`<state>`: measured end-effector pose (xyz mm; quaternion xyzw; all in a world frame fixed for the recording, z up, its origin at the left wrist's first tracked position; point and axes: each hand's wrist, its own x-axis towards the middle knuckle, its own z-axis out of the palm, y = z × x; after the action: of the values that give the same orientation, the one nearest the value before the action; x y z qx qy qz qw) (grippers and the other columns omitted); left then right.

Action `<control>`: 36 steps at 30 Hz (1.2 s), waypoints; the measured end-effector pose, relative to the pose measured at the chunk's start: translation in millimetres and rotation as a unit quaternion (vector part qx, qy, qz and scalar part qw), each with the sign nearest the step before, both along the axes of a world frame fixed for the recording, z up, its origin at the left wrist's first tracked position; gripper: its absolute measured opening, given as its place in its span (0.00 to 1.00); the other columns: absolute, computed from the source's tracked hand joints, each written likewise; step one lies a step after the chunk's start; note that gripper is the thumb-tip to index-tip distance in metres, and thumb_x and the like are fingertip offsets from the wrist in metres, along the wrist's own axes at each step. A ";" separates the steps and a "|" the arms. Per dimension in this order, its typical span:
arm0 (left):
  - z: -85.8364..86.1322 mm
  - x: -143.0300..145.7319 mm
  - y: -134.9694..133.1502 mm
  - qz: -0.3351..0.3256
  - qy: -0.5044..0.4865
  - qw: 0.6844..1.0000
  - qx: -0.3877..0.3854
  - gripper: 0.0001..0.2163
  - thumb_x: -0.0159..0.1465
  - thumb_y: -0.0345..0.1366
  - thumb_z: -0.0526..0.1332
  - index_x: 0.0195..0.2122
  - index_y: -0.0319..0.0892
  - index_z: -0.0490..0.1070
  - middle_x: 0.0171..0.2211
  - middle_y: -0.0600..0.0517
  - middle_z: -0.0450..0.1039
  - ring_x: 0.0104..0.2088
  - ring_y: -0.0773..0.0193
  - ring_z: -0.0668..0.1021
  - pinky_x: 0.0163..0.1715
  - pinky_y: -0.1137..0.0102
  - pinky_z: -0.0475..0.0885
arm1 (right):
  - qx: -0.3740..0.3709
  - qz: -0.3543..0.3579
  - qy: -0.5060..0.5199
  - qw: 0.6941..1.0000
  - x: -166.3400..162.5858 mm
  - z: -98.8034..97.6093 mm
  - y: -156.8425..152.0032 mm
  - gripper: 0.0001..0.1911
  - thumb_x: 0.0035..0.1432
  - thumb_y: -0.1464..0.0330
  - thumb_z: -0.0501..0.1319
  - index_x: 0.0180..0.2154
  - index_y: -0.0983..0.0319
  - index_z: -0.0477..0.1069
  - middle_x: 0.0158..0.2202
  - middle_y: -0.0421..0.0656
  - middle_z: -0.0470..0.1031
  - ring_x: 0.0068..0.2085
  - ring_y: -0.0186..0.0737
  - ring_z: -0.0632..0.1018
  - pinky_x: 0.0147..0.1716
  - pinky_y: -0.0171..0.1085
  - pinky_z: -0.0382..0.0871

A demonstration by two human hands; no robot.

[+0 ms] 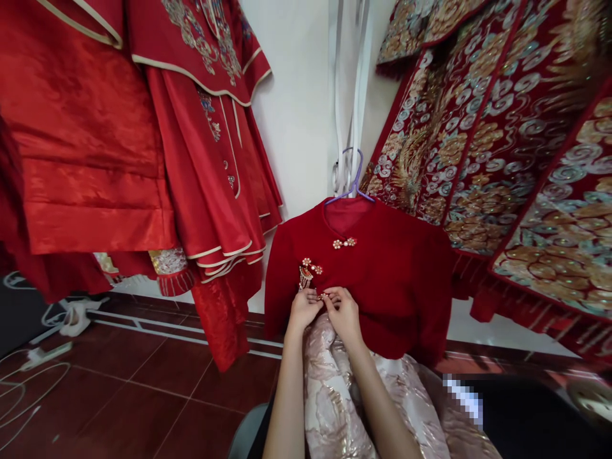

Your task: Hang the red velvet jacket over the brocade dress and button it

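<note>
A dark red velvet jacket [382,280] hangs on a lilac hanger [354,182] against the white wall. It has pearl clasp buttons at the collar [344,243] and on the chest [310,266], the lower one with a gold tassel. My left hand [303,309] and my right hand [343,312] meet at the jacket's front edge just below the tassel, fingers pinched together on a small fastening there. A pale pink brocade skirt [335,395] hangs under the jacket, between my forearms.
Red satin garments [143,140] hang at the left, and heavily embroidered red and gold robes [502,140] at the right. White straps [354,95] hang on the wall behind. Cables and a power strip [43,354] lie on the dark red tiled floor.
</note>
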<state>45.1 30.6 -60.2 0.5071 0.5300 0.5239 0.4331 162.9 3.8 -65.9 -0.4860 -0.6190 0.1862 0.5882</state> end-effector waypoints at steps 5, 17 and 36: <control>2.3 -4.2 -1.5 0.000 -0.027 1.000 0.003 0.10 0.46 0.18 0.67 0.28 0.35 0.71 0.22 0.53 0.74 0.26 0.70 0.76 0.33 0.75 0.72 | 0.008 -0.001 -0.066 0.998 0.8 0.0 0.2 0.08 0.57 0.67 0.56 0.36 0.62 0.72 0.32 0.45 0.72 0.30 0.38 0.71 0.33 0.37 0.69; 10.7 -10.7 -9.4 -0.012 -0.024 0.999 -0.020 0.06 0.47 0.25 0.69 0.27 0.35 0.76 0.28 0.46 0.79 0.31 0.63 0.80 0.39 0.68 0.74 | 0.018 -0.036 -0.048 0.998 -4.2 -2.8 -4.9 0.10 0.60 0.65 0.54 0.39 0.63 0.71 0.35 0.46 0.72 0.33 0.39 0.71 0.36 0.37 0.66; -4.2 -22.0 -5.4 -0.002 0.091 0.995 0.043 0.08 0.49 0.34 0.69 0.30 0.37 0.80 0.30 0.44 0.80 0.33 0.59 0.81 0.39 0.67 0.75 | 0.022 -0.027 -0.068 0.997 -4.7 -6.8 -3.6 0.10 0.59 0.66 0.54 0.39 0.62 0.71 0.36 0.46 0.71 0.32 0.39 0.70 0.36 0.38 0.67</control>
<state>23.1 25.3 -64.4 0.5718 0.5431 0.4970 0.3621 158.2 0.2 -72.8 -0.5011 -0.6480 0.1231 0.5602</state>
